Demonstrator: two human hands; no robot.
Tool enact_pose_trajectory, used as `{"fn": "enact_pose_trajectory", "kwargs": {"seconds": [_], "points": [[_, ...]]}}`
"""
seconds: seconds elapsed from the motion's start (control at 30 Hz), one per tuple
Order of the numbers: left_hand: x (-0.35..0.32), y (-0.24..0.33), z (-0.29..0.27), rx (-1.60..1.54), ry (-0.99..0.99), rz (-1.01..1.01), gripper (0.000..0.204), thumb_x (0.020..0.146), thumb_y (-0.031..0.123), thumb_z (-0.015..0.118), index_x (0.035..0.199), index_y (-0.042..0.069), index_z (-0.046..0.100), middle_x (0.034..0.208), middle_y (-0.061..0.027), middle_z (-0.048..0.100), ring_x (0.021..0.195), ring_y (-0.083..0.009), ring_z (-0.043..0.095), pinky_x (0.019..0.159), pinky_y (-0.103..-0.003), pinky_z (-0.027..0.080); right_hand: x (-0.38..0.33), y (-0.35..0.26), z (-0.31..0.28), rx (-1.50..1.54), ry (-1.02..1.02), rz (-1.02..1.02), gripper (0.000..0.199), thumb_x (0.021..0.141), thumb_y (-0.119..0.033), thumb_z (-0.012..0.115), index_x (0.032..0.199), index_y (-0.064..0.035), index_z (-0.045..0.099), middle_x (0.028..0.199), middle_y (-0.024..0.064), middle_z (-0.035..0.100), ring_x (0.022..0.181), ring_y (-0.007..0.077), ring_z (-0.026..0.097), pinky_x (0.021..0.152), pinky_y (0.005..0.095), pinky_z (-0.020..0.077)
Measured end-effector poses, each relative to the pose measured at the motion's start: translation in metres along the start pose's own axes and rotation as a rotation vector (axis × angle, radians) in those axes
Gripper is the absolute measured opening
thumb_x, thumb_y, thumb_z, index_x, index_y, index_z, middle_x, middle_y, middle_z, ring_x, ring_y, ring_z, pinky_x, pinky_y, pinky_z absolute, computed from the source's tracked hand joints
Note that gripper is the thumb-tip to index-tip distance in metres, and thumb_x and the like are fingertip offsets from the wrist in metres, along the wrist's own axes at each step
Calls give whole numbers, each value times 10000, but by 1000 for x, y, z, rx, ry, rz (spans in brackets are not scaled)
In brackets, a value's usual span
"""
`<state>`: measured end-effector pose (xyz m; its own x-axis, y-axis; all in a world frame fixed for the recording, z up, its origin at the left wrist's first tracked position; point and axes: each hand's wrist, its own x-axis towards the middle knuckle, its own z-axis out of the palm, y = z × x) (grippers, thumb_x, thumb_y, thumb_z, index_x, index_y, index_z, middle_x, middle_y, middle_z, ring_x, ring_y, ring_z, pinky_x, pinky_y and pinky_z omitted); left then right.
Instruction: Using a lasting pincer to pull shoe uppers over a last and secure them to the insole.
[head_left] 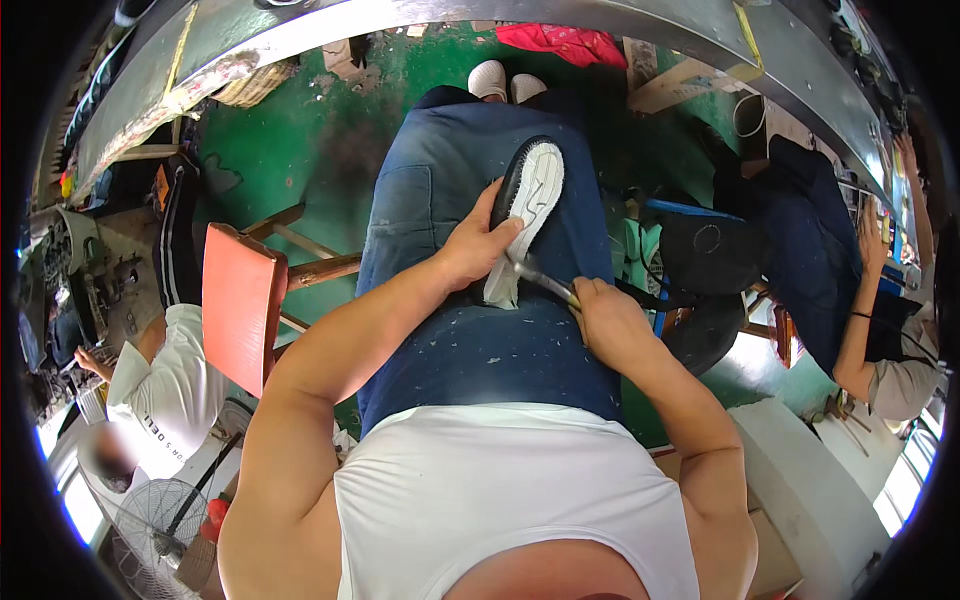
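At left, the red seat [240,300]'s wooden legs [325,271] edge close to your lap [408,240]; green floor [265,130] opens beyond. Your left hand [474,243] clasps the sole-up shoe [541,185] on your lap. Your right hand [612,322], nearer you and right of it, grips a tool [545,282]; rightward sits a black bag [705,250].

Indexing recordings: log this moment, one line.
left hand: grips shoe; right hand: holds tool, tip at shoe, contact unclear; shoe: over lap

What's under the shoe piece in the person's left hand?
Below the shoe piece, blue cloth shows around its edges. The piece and left hand cover the rest, so its underside, and whether it touches the cloth, can't be seen.
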<state>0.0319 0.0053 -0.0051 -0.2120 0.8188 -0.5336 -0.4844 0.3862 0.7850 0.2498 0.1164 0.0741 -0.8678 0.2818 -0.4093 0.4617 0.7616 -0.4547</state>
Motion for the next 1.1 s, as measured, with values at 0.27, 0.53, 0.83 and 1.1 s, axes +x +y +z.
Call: {"fn": "enact_pose_trajectory", "kwargs": {"seconds": [0.27, 0.53, 0.83, 1.1], "points": [[-2, 0, 9, 119, 92, 65, 725, 1002, 175, 563, 1592, 66, 155, 1519, -198, 407, 1374, -263, 429, 1151, -342, 321, 2, 4, -5, 24, -159, 53, 195, 917, -134, 613, 1056, -3, 574, 925, 216, 658, 833, 417, 659, 751, 488, 521], [-31, -33, -28, 86, -232, 16, 814, 1041, 319, 469, 1602, 108, -80, 1667, -184, -121, 1540, -249, -113, 1231, -353, 34, 3, 15, -3, 66, -205, 79, 200, 932, -164, 610, 1041, 2, 580, 958, 243, 678, 868, 432, 664, 782, 495, 520], [-22, -30, -8, 325, -87, 131, 895, 971, 218, 540, 1594, 66, -83, 1655, -234, -48, 1547, -317, -28, 1236, -370, 71, 22, 24, -56, 474, -639, 311, 257, 969, -223, 602, 1042, 23, 611, 836, 185, 693, 803, 314, 702, 740, 426, 541], [-25, -5, -2, 432, -221, -4, 1132, 853, 147, 689, 1545, -7, -192, 1620, -305, 47, 1530, -351, 114, 1231, -346, 143, 27, 25, -8, 204, -34, 57, 348, 983, -350, 578, 1021, -4, 583, 937, 260, 667, 880, 463, 649, 770, 529, 511]]}}
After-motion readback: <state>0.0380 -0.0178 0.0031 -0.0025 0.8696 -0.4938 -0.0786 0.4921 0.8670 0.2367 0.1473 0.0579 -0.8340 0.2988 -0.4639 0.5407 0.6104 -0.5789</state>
